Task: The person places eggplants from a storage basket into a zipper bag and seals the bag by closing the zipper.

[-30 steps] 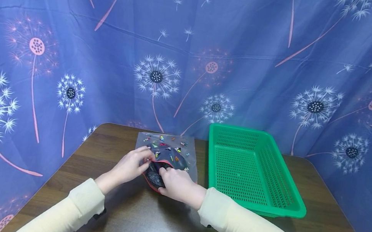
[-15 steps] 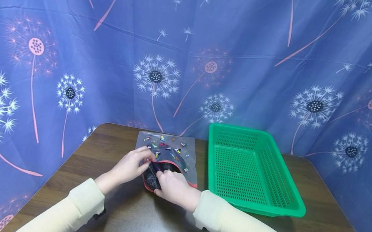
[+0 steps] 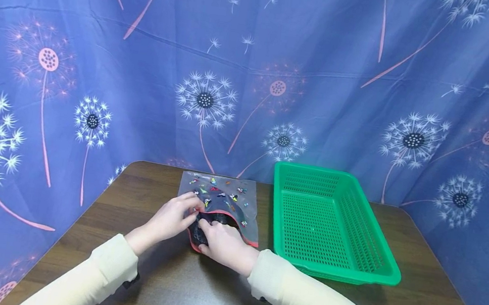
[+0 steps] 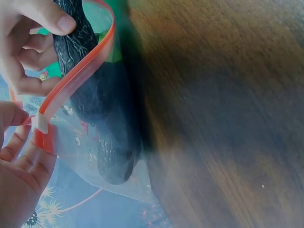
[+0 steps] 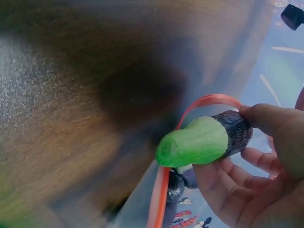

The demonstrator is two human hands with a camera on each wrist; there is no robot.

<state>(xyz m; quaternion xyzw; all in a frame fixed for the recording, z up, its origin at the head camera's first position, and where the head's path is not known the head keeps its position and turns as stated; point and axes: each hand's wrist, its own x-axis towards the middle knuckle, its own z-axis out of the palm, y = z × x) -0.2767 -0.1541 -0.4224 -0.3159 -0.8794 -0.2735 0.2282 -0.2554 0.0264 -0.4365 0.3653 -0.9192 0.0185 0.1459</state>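
A clear zip bag point(image 3: 222, 186) with a red zip edge and small colourful cartoon prints lies in front of me, its mouth gaping toward me. My left hand point(image 3: 176, 217) pinches the red edge near a white tab point(image 4: 40, 123), left of the mouth. At the mouth, my right hand point(image 3: 226, 244) grips a dark, wrinkled eggplant-shaped piece point(image 5: 237, 134) with a pale green end point(image 5: 199, 142), fingers wrapped on its dark part. Another long dark piece point(image 4: 116, 161) shows through the plastic inside the bag.
A green perforated basket point(image 3: 277, 212) stands on the wooden table point(image 3: 148, 189) just right of the bag. Behind the table hangs a blue cloth point(image 3: 346, 109) with dandelion prints.
My right hand has moved slightly left across the bag's mouth, and the bag's right corner has come into view. My left hand has stayed in place.
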